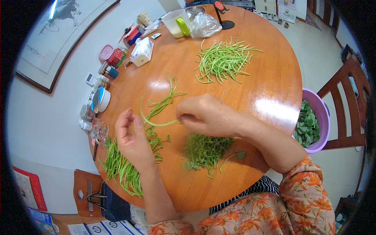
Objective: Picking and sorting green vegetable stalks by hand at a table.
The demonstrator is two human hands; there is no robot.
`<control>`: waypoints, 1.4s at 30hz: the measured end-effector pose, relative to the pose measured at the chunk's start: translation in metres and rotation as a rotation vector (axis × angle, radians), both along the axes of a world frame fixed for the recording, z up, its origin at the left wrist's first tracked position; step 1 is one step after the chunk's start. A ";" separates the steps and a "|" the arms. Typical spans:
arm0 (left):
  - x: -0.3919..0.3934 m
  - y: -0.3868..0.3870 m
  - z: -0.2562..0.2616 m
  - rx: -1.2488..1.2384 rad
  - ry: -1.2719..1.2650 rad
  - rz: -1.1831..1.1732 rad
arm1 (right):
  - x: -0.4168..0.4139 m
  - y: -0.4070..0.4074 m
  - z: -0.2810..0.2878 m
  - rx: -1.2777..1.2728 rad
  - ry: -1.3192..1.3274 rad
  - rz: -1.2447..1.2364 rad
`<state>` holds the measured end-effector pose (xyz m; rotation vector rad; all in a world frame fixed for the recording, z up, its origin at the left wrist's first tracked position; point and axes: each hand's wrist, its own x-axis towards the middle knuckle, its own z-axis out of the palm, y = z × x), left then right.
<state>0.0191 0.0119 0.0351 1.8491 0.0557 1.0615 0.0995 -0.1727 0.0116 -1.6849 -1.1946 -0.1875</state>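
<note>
My right hand point(205, 116) pinches one end of a curved green stem point(160, 124), which arcs leftward towards my left hand. My left hand point(132, 141) is raised with its fingers partly curled and nothing visible in them; it hovers over a pile of long green stems point(117, 164). A few loose stems point(164, 101) lie on the round wooden table point(264, 88) beyond my hands. Below my right hand sits a heap of thin peelings and leaf scraps point(208, 149). A larger pile of pale green stems point(224, 60) lies farther back.
A purple bucket point(323, 129) of leaves stands right of the table, by a wooden chair point(340, 108). A tissue box point(142, 51), jars and a white bowl point(105, 100) line the left edge. A plastic jug point(176, 23), plastic bag point(205, 25) and black stand point(227, 24) are at the back.
</note>
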 end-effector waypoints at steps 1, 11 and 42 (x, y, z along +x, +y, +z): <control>0.000 -0.005 0.005 0.310 -0.039 0.172 | 0.000 0.000 0.000 0.000 0.000 -0.001; -0.007 -0.011 0.006 0.869 0.002 -0.014 | 0.004 0.002 -0.002 0.108 0.079 -0.095; 0.004 0.047 -0.012 -0.552 -0.047 -0.211 | 0.001 -0.015 0.013 -0.089 0.111 0.398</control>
